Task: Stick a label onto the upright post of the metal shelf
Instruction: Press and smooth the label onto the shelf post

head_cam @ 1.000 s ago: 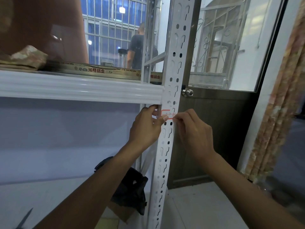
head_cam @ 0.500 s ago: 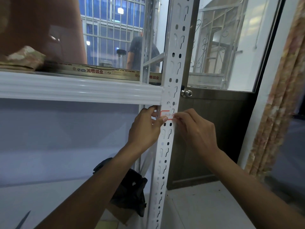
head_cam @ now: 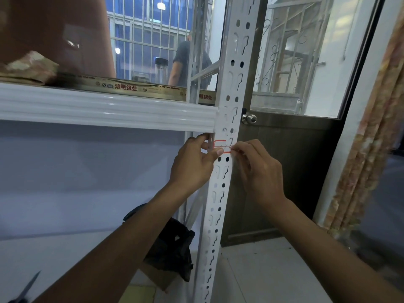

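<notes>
Two hands point(head_cam: 194, 162) point(head_cam: 258, 169), one label point(head_cam: 221, 146), one post point(head_cam: 220, 193), one doorknob point(head_cam: 249, 118).

The label point(head_cam: 222, 146) lies on the post point(head_cam: 229, 119) just below the shelf beam point(head_cam: 105, 110), between both hands

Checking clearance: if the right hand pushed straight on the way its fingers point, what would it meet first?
Probably the label on the upright post; the right hand has fingertips already at its edge.

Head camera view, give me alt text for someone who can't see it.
Two bare hands press a small red-bordered label onto a white perforated shelf post, just below a white shelf beam. The left hand and right hand hold opposite ends.
</notes>
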